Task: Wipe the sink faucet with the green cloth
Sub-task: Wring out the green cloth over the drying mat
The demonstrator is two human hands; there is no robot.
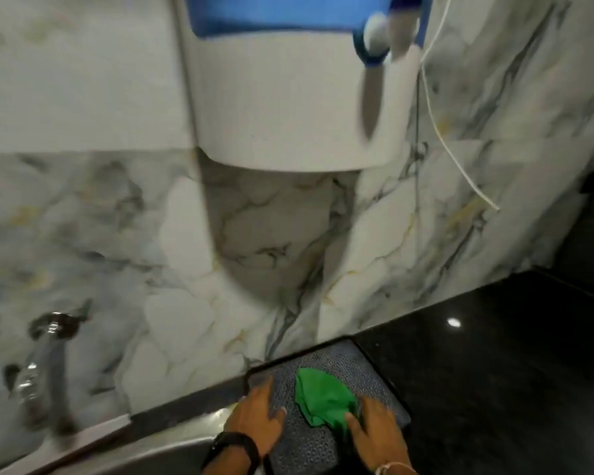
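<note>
- Both hands lie on a dark textured mat [326,443] beside the sink rim [172,447].
- Left hand [254,418] rests flat on this mat with fingers spread, grasping nothing (a dark watch is on the wrist).
- Right hand [374,431] presses on the right edge of the green cloth [323,395]; whether its fingers pinch it, I cannot tell.
- Faucet [45,361] stands well left of the mat, blurred, on the marble wall [271,262].

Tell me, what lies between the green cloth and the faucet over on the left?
In the head view, between the green cloth and the faucet lie the left hand flat on the dark textured mat, then bare marble wall.
</note>
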